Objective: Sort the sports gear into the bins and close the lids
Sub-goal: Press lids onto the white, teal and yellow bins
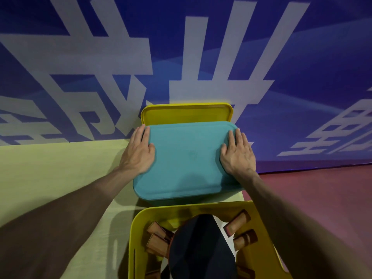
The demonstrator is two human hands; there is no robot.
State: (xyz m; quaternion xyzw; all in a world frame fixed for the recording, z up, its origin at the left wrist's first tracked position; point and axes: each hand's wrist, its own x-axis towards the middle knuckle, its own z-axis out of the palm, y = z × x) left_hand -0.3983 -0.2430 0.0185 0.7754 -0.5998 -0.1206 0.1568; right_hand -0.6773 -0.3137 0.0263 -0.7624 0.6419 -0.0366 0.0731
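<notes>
Both hands lie flat with straight fingers, grasping nothing. The left hand (138, 152) presses the left edge of the teal lid (187, 158) and the right hand (237, 154) presses its right edge. The lid sits at the centre of the frame and covers its bin almost wholly, so I cannot tell whether it has seated all round.

Below it, at the bottom centre, the yellow bin (136, 228) stands open and holds table tennis paddles (201, 248), dark blades and wooden handles jumbled together. Its yellow lid (187, 114) leans upright just behind the teal one, against the blue banner (201, 47).

Risks, as I judge them:
- **Uneven seating:** unequal pressure from the two hands could snap one side down and lift the other.
- **Sliding off:** the teal bin stands close to the right edge of the worktop (50, 168), above the red floor (312, 198), so a sideways shove could slide it over.
- **Knocking the yellow lid:** a push towards the back could topple it.
- **Yellow bin not closing:** some paddle handles seem to rise near its rim and may stop its lid from closing.

The banner carries large white characters, cropped and distorted, which I cannot read. A faint round mark at the teal lid's centre is illegible, and no brand shows anywhere.
</notes>
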